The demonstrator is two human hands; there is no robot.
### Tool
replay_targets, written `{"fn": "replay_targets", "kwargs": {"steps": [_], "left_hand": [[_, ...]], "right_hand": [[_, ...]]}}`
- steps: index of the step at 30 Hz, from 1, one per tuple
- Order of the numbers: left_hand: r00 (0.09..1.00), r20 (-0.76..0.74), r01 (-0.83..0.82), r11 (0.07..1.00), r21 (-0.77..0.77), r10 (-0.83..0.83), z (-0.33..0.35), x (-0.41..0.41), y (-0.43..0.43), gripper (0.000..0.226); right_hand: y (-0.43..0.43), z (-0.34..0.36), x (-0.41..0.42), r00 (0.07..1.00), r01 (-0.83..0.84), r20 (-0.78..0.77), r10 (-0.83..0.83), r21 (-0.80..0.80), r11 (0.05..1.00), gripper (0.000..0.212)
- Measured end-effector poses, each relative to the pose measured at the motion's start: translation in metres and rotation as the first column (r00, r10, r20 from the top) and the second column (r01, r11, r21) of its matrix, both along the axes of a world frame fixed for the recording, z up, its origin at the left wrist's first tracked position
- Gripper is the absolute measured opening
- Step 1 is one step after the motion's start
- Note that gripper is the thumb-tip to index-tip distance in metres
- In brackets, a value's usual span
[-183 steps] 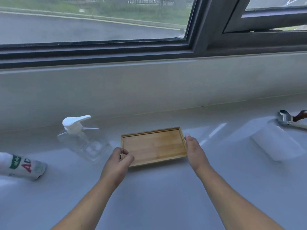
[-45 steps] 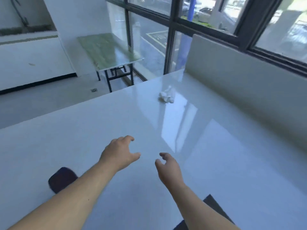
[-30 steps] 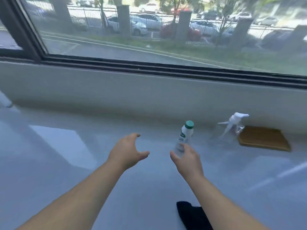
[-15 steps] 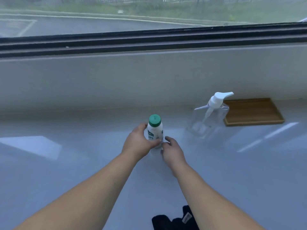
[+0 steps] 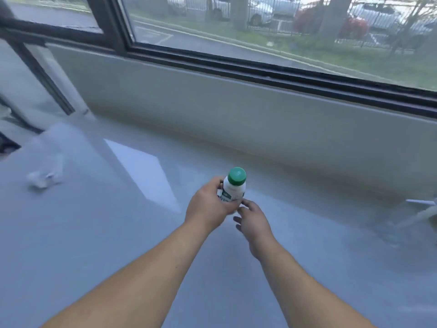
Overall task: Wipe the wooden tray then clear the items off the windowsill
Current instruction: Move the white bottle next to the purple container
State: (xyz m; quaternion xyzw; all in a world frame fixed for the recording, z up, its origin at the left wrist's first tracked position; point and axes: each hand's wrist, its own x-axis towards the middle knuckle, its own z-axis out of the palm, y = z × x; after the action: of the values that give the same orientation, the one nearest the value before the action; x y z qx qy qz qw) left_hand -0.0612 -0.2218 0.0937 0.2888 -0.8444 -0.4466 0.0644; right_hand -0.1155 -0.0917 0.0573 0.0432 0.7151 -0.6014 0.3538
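A small white bottle [image 5: 234, 189] with a green cap stands upright above the pale windowsill [image 5: 94, 233], and my left hand [image 5: 209, 205] is wrapped around its body. My right hand [image 5: 254, 221] is just to the right of the bottle with fingers spread, its fingertips close to the bottle's base; whether they touch it is unclear. The clear pump dispenser [image 5: 425, 211] shows only partly at the right edge. The wooden tray is out of view.
A crumpled white tissue [image 5: 43, 179] lies blurred on the sill at the far left. A low grey wall [image 5: 236, 119] under the dark window frame [image 5: 260, 67] runs along the back. The sill's left end drops off near a dark post [image 5: 45, 76].
My view has swung left, so the tray has left the frame and the dispenser sits at the right edge. My left hand still holds the bottle; my right hand has drawn slightly away.
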Motion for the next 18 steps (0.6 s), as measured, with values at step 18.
{"fn": "replay_targets", "kwargs": {"steps": [18], "left_hand": [[0.598, 0.063, -0.790, 0.600, -0.125, 0.799, 0.052, 0.735, -0.284, 0.053]], "right_hand": [[-0.375, 0.045, 0.642, 0.454, -0.891, -0.034, 0.890, -0.033, 0.453, 0.042]]}}
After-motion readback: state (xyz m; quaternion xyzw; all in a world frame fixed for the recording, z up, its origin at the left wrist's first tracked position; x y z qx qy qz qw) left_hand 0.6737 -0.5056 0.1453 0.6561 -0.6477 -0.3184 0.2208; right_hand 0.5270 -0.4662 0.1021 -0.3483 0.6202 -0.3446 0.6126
